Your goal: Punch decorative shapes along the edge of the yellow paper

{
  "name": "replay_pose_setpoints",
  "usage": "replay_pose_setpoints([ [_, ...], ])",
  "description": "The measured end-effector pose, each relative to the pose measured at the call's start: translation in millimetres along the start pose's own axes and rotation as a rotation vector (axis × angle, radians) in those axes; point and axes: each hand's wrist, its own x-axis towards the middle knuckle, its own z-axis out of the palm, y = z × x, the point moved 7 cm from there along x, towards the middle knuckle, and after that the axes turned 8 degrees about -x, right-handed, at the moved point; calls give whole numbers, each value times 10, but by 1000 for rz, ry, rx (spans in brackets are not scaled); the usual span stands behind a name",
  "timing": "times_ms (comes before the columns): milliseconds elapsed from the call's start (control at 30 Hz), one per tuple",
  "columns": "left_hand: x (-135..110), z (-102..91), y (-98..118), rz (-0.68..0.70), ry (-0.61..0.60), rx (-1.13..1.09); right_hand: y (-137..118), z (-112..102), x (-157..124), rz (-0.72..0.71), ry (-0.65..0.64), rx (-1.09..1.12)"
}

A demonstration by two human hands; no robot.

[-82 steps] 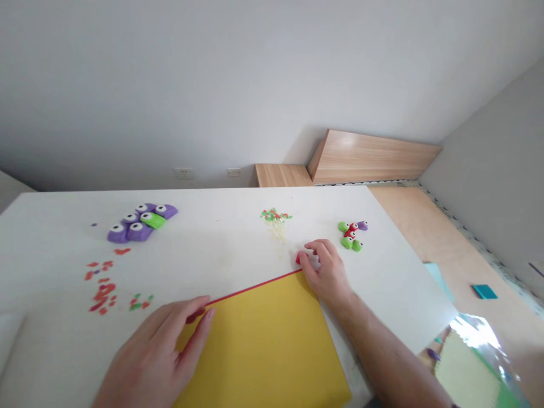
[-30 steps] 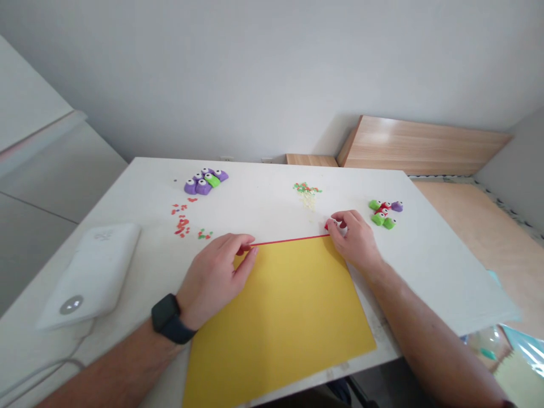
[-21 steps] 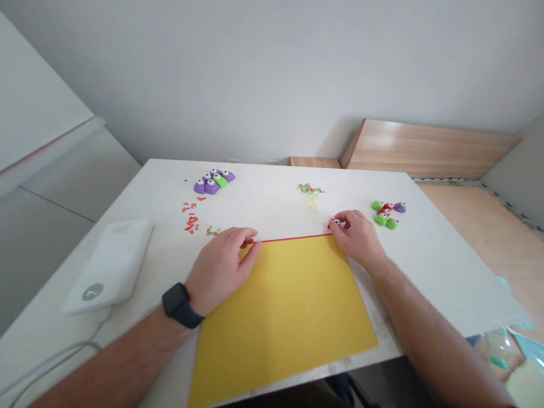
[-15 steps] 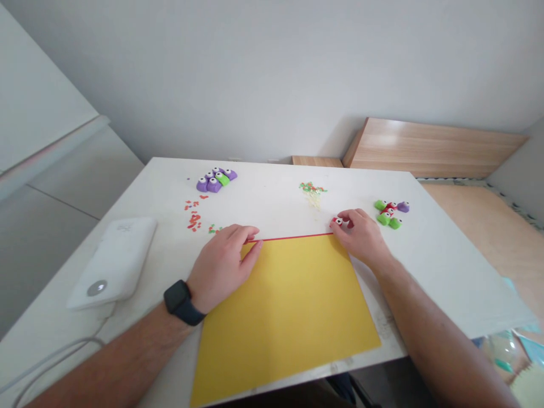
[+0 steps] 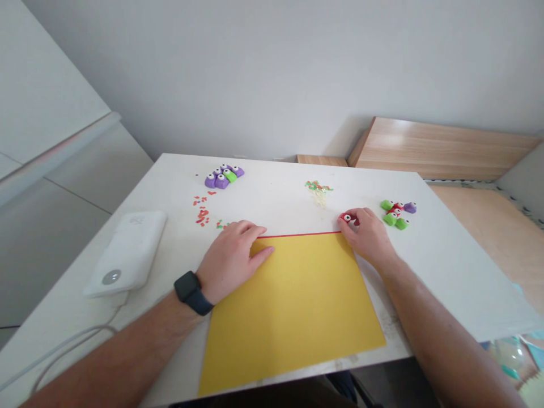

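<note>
A yellow card sheet point(image 5: 289, 311) lies on the white table point(image 5: 280, 195), with a thin red strip point(image 5: 304, 234) along its far edge. My left hand point(image 5: 232, 260) rests flat on the sheet's far left corner, fingers spread, at the strip's left end. Pinched in my right hand point(image 5: 368, 238) is a small red clay piece with googly eyes point(image 5: 347, 217), at the strip's right end. A cluster of green, red and purple eyed pieces point(image 5: 397, 214) sits just right of that hand.
Purple and green eyed clay pieces point(image 5: 221, 178) sit at the table's far left. Red scraps point(image 5: 202, 214) and a red-green crumb heap point(image 5: 318, 186) lie nearby. A white pad with a cable point(image 5: 127, 255) lies left. The table's right edge drops to a wooden floor point(image 5: 480, 226).
The view has drifted and tilted since the earlier frames. My left fingers have spread flat on the sheet, and the right hand still has the red piece at the strip's end.
</note>
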Motion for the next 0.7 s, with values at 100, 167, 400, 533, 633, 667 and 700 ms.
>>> replay_pose_setpoints([
  [100,2,18,-4,-9,-24,6,-7,-25,-2,6,23,16],
  [167,3,24,-3,-9,-34,6,-16,-35,-5,0,31,27],
  [400,-1,37,18,16,-51,11,-25,-60,-8,2,49,33],
  [533,5,37,25,12,-58,1,-50,-66,-10,-6,46,40],
  [633,8,33,27,9,-60,-5,-65,-70,-12,-10,46,38],
  [667,9,32,27,9,-60,-6,-67,-71,-12,-10,48,38],
  [700,8,32,27,8,-60,-9,-68,-72,-12,-9,49,38],
])
